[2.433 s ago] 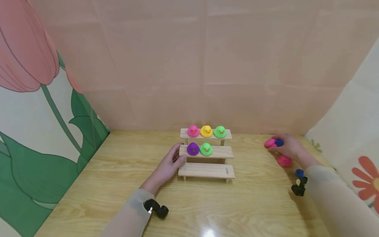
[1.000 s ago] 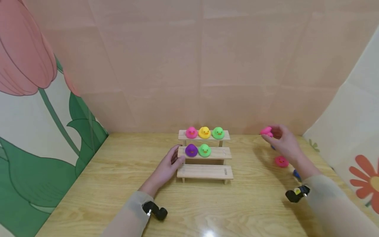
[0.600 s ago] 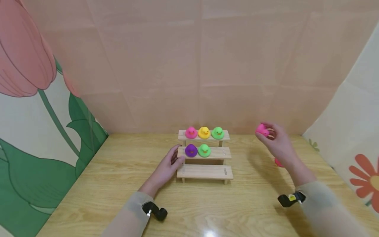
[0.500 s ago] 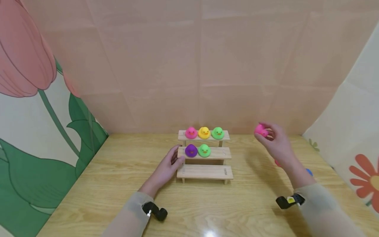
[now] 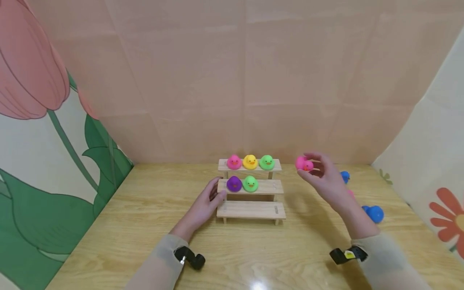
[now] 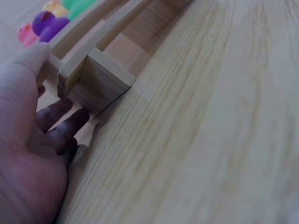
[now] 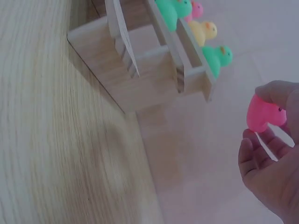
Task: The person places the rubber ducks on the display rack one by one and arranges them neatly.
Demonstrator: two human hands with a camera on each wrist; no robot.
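A three-step wooden display stand (image 5: 253,209) stands on the table. Its top step bears a pink, a yellow (image 5: 250,162) and a green toy duck (image 5: 267,162); a purple (image 5: 234,184) and another green duck (image 5: 250,184) sit on the middle step. My left hand (image 5: 204,203) holds the stand's left end, thumb (image 6: 32,58) at the middle step's edge and fingers curled behind. To the right of the stand, my right hand (image 5: 326,177) pinches a pink duck (image 7: 262,114) between thumb and fingertips, raised above the table.
Right of the right forearm, blue ducks (image 5: 375,214) lie on the table, with another blue duck (image 5: 345,176) farther back. A pink duck (image 5: 351,193) is mostly hidden behind the wrist. The lowest step is bare. A pinkish backdrop (image 5: 246,80) rises behind the table.
My right hand has lifted the pink duck from the cluster at the right and moved left with it toward the stand. The blue ducks have come into fuller view. My left hand has stayed put.
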